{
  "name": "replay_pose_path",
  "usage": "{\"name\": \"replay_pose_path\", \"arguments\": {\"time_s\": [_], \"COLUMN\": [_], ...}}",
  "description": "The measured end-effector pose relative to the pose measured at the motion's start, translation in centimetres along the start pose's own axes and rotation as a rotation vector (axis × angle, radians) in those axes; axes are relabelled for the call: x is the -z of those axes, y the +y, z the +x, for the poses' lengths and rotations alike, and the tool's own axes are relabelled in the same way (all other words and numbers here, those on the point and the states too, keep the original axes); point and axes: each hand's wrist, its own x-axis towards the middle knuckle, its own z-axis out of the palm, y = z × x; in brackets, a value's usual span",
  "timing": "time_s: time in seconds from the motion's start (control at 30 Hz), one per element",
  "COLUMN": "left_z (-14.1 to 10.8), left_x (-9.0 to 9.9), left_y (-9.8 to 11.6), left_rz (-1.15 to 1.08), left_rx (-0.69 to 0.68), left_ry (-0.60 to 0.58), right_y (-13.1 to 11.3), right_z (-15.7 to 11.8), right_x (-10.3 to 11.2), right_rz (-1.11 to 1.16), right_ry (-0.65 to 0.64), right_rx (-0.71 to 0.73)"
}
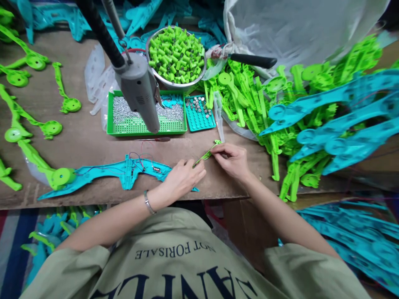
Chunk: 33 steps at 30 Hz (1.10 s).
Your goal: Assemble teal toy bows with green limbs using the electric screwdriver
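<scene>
Green strip [205, 156] sits near the desk's [90, 151] front edge, its far end pinched by your right hand [232, 162], its near end under your left hand's [183, 176] curled fingers. That left hand partly hides the blue shell [128, 173] along the front edge. Bare desk shows between your right hand and the green pile [245, 85]. Beyond, 1 hanging driver [139, 89] partly blocks the green tray [131, 129] of silver pieces [124, 110]; 1 teal tray [202, 122] holds metal discs [199, 101], 1 bowl [179, 85] green cylinders [176, 56].

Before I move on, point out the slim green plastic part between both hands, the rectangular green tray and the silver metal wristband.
Slim green plastic part [205, 155], head view: visible middle.
Rectangular green tray [131, 133], head view: near wall.
Silver metal wristband [147, 202], head view: outer face.
</scene>
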Motion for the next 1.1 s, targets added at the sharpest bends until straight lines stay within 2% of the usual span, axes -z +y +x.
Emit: {"name": "replay_pose_path", "arguments": {"time_s": [0.23,0.57,0.7,0.77,0.9,1.1], "left_z": [0.0,-0.1,-0.2,-0.2,-0.6,-2.3], "left_x": [0.1,0.0,0.1,0.1,-0.2,-0.3], "left_y": [-0.1,-0.3,-0.4,-0.4,-0.8,-1.5], "left_rz": [-0.018,-0.044,-0.071,-0.094,-0.147,-0.324], "left_rx": [0.0,-0.003,0.001,0.002,0.037,0.286], "left_ry": [-0.003,-0.004,-0.026,-0.021,0.04,0.224], "right_y": [0.1,0.5,0.9,1.0,0.7,-0.4], "right_z": [-0.8,-1.6,-2.4,-2.8,-3.0,-1.6], "right_x": [-0.7,-0.7,-0.9,-1.1,-0.8,1.4], "right_rz": [-0.127,-0.36,-0.472,-0.518,-0.449,-0.255], "right_ry": [0.058,0.003,-0.069,-0.112,-0.155,-0.102], "right_rx": [-0.096,0.261,0.397,0.421,0.32,0.031]}}
